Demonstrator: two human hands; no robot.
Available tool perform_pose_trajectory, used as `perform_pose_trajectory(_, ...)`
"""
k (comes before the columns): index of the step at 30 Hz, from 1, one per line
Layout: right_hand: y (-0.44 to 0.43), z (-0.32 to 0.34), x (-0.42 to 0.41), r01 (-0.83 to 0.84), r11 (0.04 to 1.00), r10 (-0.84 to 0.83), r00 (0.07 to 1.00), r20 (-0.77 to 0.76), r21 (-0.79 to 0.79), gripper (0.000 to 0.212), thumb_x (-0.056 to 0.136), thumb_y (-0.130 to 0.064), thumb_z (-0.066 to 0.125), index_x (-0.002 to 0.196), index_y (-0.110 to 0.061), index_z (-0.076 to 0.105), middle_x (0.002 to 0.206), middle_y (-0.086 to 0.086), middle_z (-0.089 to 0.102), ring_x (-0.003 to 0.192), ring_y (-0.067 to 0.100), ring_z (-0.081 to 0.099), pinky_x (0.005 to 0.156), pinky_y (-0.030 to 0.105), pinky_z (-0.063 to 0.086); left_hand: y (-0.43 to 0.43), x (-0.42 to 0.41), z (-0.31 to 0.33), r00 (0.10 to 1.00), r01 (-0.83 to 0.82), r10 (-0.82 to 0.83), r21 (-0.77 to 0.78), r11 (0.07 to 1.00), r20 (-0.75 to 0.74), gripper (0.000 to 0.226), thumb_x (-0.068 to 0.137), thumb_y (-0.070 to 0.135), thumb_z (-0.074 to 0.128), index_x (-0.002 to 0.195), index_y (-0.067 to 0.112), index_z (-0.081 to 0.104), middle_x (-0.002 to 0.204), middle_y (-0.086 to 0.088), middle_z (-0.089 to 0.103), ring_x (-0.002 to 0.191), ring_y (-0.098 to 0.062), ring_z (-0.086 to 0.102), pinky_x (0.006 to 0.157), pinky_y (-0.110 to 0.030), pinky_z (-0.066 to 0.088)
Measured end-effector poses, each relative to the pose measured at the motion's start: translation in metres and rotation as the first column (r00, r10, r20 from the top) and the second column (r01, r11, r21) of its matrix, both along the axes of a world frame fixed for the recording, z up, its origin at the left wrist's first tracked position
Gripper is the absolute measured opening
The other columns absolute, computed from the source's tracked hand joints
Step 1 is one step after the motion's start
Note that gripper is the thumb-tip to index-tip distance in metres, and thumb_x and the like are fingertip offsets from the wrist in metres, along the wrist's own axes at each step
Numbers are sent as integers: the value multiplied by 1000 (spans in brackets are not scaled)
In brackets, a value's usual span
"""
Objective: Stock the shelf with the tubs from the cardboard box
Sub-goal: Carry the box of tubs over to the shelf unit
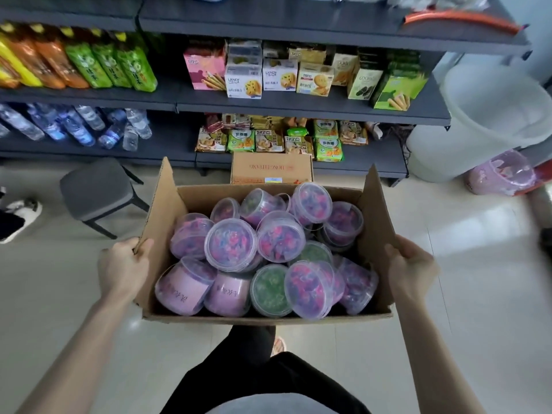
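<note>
An open cardboard box point(375, 222) is held in the air in front of me, above the floor. It is filled with several clear lidded tubs point(230, 245), most with pink and purple contents, a few green point(270, 289). My left hand point(124, 268) grips the box's left flap and wall. My right hand point(410, 268) grips its right wall. The dark shelf unit point(328, 107) stands ahead, its boards stocked with snack packs and biscuit boxes.
A second closed cardboard box point(271, 168) sits on the floor against the lowest shelf. A grey stool point(95, 191) stands to the left, a white bucket point(484, 124) and a pink bag point(501, 174) to the right. Water bottles point(74, 125) fill the lower left shelf.
</note>
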State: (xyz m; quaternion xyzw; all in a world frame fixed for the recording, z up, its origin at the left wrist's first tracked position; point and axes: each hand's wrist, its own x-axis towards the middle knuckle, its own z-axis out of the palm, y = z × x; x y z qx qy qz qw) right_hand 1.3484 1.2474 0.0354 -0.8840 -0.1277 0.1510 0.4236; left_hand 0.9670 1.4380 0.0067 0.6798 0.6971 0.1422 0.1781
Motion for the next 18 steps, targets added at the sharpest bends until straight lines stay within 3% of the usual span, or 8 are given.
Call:
perform_pose_trajectory(4, 60, -9, 27, 18, 1000, -18, 1000, 2, -16, 27, 84, 3, 61, 107, -3, 71, 87, 4, 67, 82, 17, 60, 62, 10, 39, 63, 33, -14, 1000, 7, -7, -37, 999, -6, 47, 90, 13, 58, 51, 12, 32, 58, -30, 51, 59, -48, 51, 54, -40, 36)
perform_pose_trajectory(9, 134, -21, 63, 29, 999, -30, 999, -21, -33, 27, 83, 1, 62, 107, -5, 71, 91, 6, 70, 83, 17, 62, 72, 18, 42, 141, 79, -23, 999, 29, -31, -39, 999, -41, 42, 90, 12, 59, 53, 9, 38, 60, -33, 55, 60, -47, 52, 58, -39, 34)
perform_pose_trajectory(13, 187, -29, 93, 44, 999, -45, 999, -25, -21, 26, 82, 5, 61, 107, 0, 70, 93, 5, 67, 83, 16, 60, 57, -4, 38, 194, 106, -32, 1000, -18, 16, -95, 995, -16, 41, 92, 14, 56, 55, 6, 39, 58, -26, 51, 60, -42, 50, 56, -38, 34)
perform_pose_trajectory(16, 226, -39, 115, 21, 999, -21, 1000, -22, -24, 25, 82, 5, 62, 105, 2, 70, 94, 12, 70, 83, 19, 61, 57, -3, 39, 229, 128, -40, 1000, -28, 28, -103, 994, -4, 45, 91, 13, 56, 52, 8, 34, 54, -15, 41, 57, -34, 42, 53, -35, 27)
perform_pose_trajectory(18, 255, -47, 130, 9, 999, -10, 1000, -18, -31, 22, 81, 6, 61, 101, 5, 70, 90, 16, 71, 86, 30, 66, 61, 9, 46, 254, 145, -44, 1000, -18, 20, -101, 995, 13, 45, 90, 10, 57, 52, 6, 33, 52, -15, 37, 55, -31, 37, 52, -34, 24)
